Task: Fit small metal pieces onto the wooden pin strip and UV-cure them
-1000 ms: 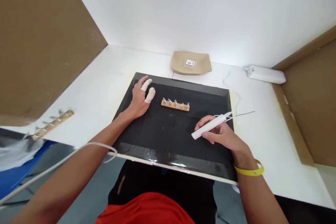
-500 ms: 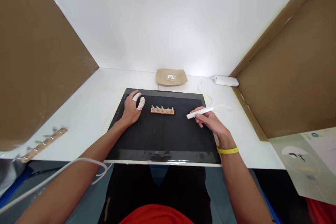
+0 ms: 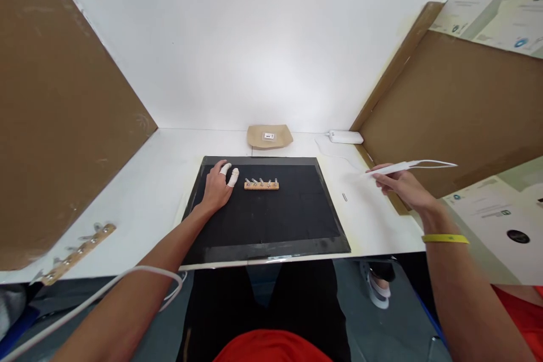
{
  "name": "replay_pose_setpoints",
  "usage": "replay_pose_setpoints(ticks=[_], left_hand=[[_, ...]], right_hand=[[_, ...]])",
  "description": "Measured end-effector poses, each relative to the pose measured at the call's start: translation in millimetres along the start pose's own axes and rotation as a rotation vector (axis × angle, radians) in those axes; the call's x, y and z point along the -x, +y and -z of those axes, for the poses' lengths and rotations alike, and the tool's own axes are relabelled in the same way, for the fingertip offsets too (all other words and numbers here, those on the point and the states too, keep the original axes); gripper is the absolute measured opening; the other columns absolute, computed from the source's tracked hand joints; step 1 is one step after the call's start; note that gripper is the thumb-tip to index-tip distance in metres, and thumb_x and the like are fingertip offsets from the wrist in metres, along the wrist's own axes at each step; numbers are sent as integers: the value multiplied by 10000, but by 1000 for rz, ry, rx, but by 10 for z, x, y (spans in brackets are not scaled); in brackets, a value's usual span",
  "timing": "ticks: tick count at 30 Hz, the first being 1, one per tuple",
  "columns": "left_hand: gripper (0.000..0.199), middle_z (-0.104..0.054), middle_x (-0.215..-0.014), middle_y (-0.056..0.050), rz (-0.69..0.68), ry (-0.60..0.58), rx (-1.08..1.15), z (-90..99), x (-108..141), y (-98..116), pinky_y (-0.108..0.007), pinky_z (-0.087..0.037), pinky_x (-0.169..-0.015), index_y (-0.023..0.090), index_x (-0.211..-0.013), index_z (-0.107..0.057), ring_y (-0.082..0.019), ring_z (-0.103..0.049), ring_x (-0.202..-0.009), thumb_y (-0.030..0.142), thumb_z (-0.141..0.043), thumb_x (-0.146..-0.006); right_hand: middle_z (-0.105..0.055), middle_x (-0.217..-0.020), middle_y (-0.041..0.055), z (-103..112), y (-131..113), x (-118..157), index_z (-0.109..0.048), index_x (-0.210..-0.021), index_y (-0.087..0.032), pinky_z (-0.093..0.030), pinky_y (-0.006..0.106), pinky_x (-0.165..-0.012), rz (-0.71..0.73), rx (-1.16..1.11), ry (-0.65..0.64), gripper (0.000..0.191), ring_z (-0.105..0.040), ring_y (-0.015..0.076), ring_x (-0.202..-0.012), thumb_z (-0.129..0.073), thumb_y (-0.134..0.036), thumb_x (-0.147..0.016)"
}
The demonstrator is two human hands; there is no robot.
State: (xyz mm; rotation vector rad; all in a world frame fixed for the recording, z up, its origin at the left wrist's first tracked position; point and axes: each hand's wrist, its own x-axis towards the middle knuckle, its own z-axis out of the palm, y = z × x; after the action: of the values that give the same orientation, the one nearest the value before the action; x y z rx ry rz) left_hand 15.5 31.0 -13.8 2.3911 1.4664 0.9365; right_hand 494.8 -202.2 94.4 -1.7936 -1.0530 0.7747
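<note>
My left hand [image 3: 218, 185] lies on the left part of a black mat [image 3: 271, 220]. Its fingers are apart and hold nothing; two fingers wear white finger cots. Just right of it, a small wooden strip [image 3: 262, 186] carries a row of several little metal-and-clear upright parts. Off the mat to the right, my right hand [image 3: 401, 184] grips a slim white pen-shaped tool [image 3: 392, 168], with a thin white loop at its outer end. The tool is raised near the right partition, pointing left. A yellow band [image 3: 445, 238] circles my right wrist.
At the back sits a brown paper tray [image 3: 257, 137] with a small labelled packet. A white oblong device [image 3: 345, 137] with a thin cable lies to its right. Two tiny dark rods [image 3: 344, 197] rest beside the mat. Another wooden strip [image 3: 80, 251] is at the left edge.
My right hand has carried the white pen-shaped tool right, from above the mat to beyond its edge. The two tiny rods now show there. My left hand stays on the mat.
</note>
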Motion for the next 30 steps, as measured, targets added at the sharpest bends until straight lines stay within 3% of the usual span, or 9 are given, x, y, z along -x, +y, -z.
replay_pose_setpoints(ticks=[4,8,11,14,17,20,26,28,30], left_hand=[[565,-574,-1520,-211,-4,-11,-23,-7,1,-11,-520,-445,-1181,113,-1357,-642,-370,-582,-1363,504,-347,-1075],[597,-560,-1539,-212,-10,-22,-36,-4,-10,-20,-531,-439,-1184,101,-1376,-633,-386,-577,-1360,516,-338,-1065],[623,-569,-1525,-220,-20,-29,-44,4,-24,-17,-539,-440,-1181,87,-1364,-641,-400,-578,-1351,527,-327,-1055],[636,-577,-1514,-219,-24,-27,-58,14,-31,-6,-550,-433,-1185,92,-1356,-648,-411,-574,-1353,538,-314,-1049],[651,-573,-1515,-229,-25,-21,-76,23,-33,4,-567,-432,-1182,85,-1348,-654,-427,-571,-1354,544,-309,-1041],[661,-569,-1511,-246,-30,-21,-96,28,-32,10,-586,-437,-1170,72,-1335,-659,-440,-576,-1343,547,-311,-1034],[649,-572,-1514,-226,-72,-41,-112,25,-17,13,-548,-444,-1181,96,-1348,-645,-412,-581,-1357,556,-308,-1040],[639,-573,-1517,-221,-87,-51,-109,20,-11,5,-544,-446,-1183,105,-1357,-637,-406,-578,-1366,554,-309,-1043],[631,-568,-1524,-220,-88,-53,-106,15,-7,-1,-553,-448,-1180,113,-1363,-632,-409,-573,-1375,554,-312,-1045]], right_hand=[[-654,-737,19,-282,-114,53,-749,-1022,-175,-468,290,-561,-20,41,-213,555,-567,139,-647,-896,-606,-705],[-587,-667,-22,-586,27,237,-671,-1012,-164,-381,253,-478,-63,44,-312,622,-502,109,-562,-818,-703,-739],[-614,-705,-26,-827,127,412,-606,-1221,-168,-358,236,-459,-93,81,-371,671,-462,95,-532,-699,-722,-854],[-657,-794,-5,-1122,113,498,-606,-1273,-163,-463,249,-515,-129,193,-413,539,-523,101,-568,-563,-629,-1005],[-711,-1153,67,-1418,0,469,-655,-1253,-169,-628,363,-814,-140,349,-408,386,-705,172,-935,-646,-477,-1019],[-671,-1344,100,-1649,-134,448,-643,-1328,-190,-612,466,-981,-98,514,-358,404,-689,236,-1153,-673,-434,-1008],[-678,-1327,100,-1943,-285,652,-637,-1332,-180,-611,472,-979,-100,831,-201,419,-693,235,-1142,-675,-441,-1006],[-718,-1229,95,-1924,-312,693,-669,-1268,-172,-605,463,-968,-104,890,-165,393,-711,229,-1091,-635,-478,-1024],[-759,-1076,98,-1774,-325,678,-718,-1156,-188,-586,442,-960,-118,926,-120,411,-735,240,-1033,-537,-543,-1057]])
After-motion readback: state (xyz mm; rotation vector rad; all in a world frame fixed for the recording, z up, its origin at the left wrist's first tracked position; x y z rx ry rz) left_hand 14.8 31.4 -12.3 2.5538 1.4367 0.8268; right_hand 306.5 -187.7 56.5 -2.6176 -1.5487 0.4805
